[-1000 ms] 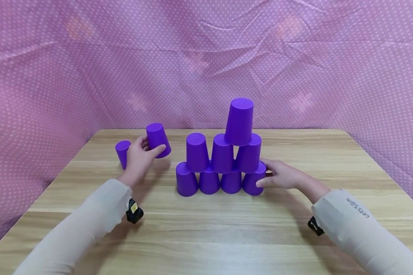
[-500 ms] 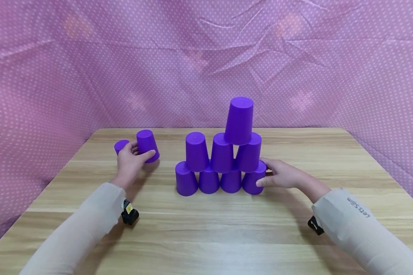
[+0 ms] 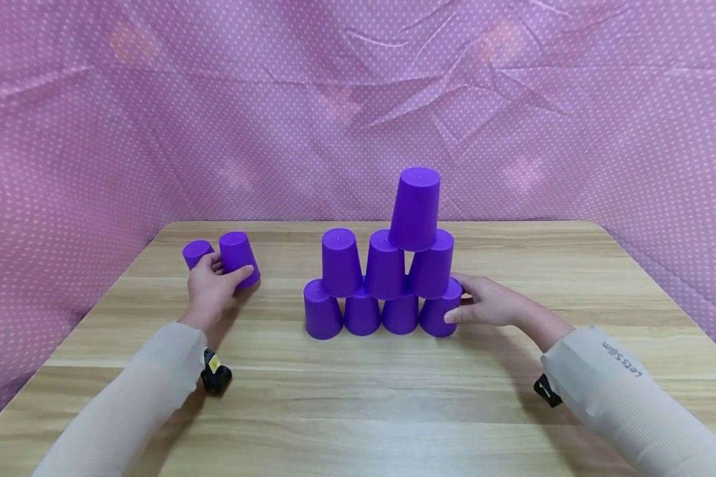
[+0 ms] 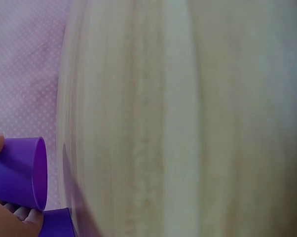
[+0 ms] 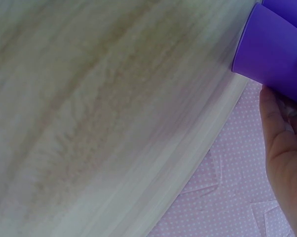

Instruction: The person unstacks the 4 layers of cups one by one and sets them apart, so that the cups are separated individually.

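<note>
Upside-down purple cups form a stack (image 3: 388,271) mid-table: several in the bottom row, three above, one on top (image 3: 416,207). My right hand (image 3: 483,303) rests against the bottom right cup (image 3: 438,317), with thumb and fingers curved round its side; the right wrist view shows that cup (image 5: 274,49) beside my fingers (image 5: 281,143). My left hand (image 3: 215,285) grips a loose purple cup (image 3: 238,258) at the table's left, next to another upside-down cup (image 3: 195,252). The held cup (image 4: 18,173) also appears in the left wrist view.
The wooden table (image 3: 370,397) is walled on three sides by pink dotted cloth (image 3: 334,106). Bare wood lies in front of the stack and to its right. A small black device (image 3: 216,377) hangs at my left wrist.
My left hand has carried its cup leftward and down, away from the stack, to beside the other loose cup. The right hand and the stack have stayed put.
</note>
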`<state>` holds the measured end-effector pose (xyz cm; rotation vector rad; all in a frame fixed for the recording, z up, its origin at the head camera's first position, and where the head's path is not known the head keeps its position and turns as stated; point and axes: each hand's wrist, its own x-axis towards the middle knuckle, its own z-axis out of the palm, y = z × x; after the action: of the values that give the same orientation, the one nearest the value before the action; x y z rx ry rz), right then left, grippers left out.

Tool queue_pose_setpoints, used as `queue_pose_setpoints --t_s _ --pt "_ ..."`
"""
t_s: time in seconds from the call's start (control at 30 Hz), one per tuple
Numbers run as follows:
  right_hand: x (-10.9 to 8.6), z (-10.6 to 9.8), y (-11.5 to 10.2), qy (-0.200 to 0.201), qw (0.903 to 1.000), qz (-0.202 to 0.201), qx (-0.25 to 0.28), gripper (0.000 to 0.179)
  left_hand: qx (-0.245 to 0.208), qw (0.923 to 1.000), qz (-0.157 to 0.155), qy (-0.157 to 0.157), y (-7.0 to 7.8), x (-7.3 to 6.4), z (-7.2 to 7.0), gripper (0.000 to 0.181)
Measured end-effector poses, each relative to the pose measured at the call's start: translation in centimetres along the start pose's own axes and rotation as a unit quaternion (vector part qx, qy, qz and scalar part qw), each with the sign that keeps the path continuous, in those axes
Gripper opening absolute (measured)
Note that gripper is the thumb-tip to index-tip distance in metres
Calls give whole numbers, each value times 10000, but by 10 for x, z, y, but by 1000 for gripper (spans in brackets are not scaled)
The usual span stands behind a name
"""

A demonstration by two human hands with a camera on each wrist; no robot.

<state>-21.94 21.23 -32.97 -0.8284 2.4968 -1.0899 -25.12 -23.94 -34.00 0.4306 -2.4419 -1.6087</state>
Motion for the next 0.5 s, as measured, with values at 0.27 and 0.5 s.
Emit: queue_pose_setpoints --t_s 0.27,0.5 --pt "0 0 0 11 10000 -66 37 52 248 9992 -325 -19 -3 1 -4 78" --pt "0 0 0 31 10000 -70 30 51 395 9984 -388 -68 -5 1 -5 80"
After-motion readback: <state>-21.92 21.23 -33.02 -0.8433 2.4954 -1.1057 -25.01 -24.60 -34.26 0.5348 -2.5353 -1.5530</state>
